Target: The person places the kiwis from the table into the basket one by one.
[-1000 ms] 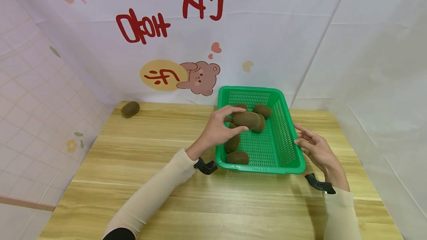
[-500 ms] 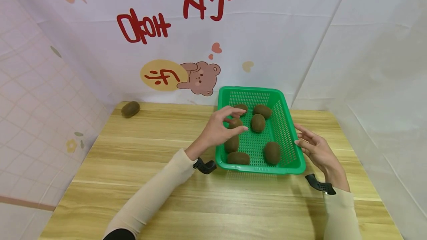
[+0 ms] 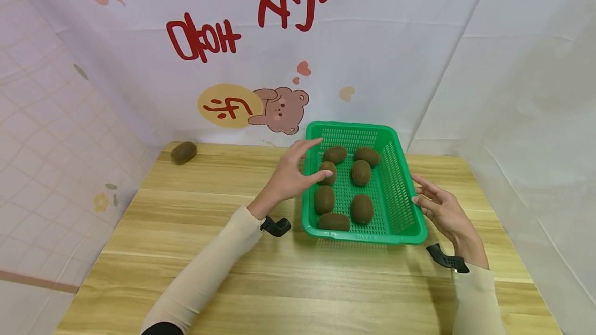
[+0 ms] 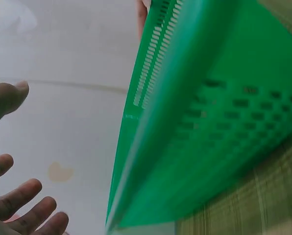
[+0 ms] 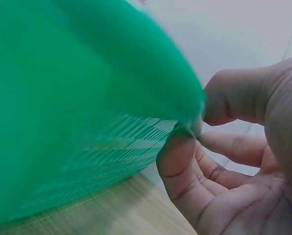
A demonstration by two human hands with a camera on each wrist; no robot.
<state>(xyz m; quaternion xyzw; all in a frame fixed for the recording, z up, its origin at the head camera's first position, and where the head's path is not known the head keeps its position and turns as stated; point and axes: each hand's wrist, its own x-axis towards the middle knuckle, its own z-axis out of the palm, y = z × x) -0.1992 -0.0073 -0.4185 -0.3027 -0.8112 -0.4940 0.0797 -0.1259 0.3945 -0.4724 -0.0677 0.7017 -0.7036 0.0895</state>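
Observation:
A green plastic basket (image 3: pixel 363 238) stands on the table with several brown kiwis in it. One kiwi (image 3: pixel 362 209) lies in the front middle of the basket, to the right of the kiwi (image 3: pixel 324 199) by the left wall. My left hand (image 3: pixel 287 173) hovers at the basket's left rim, thumb and fingers spread and holding nothing; its thumb overlaps another kiwi (image 3: pixel 328 179) in the head view. At the right side, my right hand (image 3: pixel 444 211) pinches the basket's rim between thumb and fingers, shown close up in the right wrist view.
A single kiwi (image 3: pixel 183 152) lies at the table's far left corner. A white printed cloth (image 3: pixel 382 56) hangs behind the wooden table (image 3: pixel 298 283), and pale sheets flank both sides.
My left hand has let go of a kiwi, which dropped into the basket's front right and rolled left. The hand has since drawn back leftward. My right hand stays on the rim.

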